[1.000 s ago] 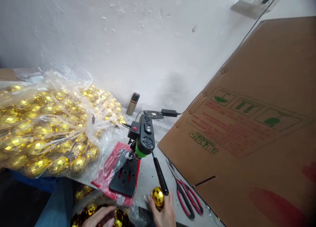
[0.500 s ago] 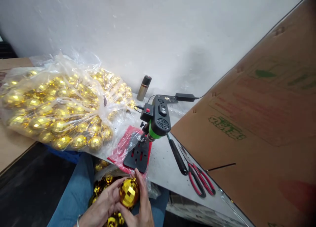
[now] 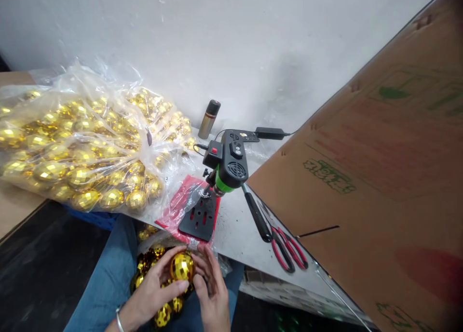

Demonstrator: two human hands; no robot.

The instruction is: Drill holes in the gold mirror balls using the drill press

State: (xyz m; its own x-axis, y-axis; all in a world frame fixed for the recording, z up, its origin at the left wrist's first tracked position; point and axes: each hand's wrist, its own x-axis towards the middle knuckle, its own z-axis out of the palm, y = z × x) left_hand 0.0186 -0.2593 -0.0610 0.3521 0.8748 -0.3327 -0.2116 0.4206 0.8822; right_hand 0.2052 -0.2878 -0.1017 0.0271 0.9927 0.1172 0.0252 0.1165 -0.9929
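At the lower centre, the left hand [image 3: 154,293] and right hand [image 3: 213,293] together grip a gold ball [image 3: 182,267] below the drill [image 3: 227,166].

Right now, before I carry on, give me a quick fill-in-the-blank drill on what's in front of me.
1. Both hands, left hand and right hand, hold one faceted ball coloured ____.
2. The scissors on the table have ____ handles.
3. The clear plastic bag of balls lies to the ____ of the small drill press.

Missing words: gold; red; left
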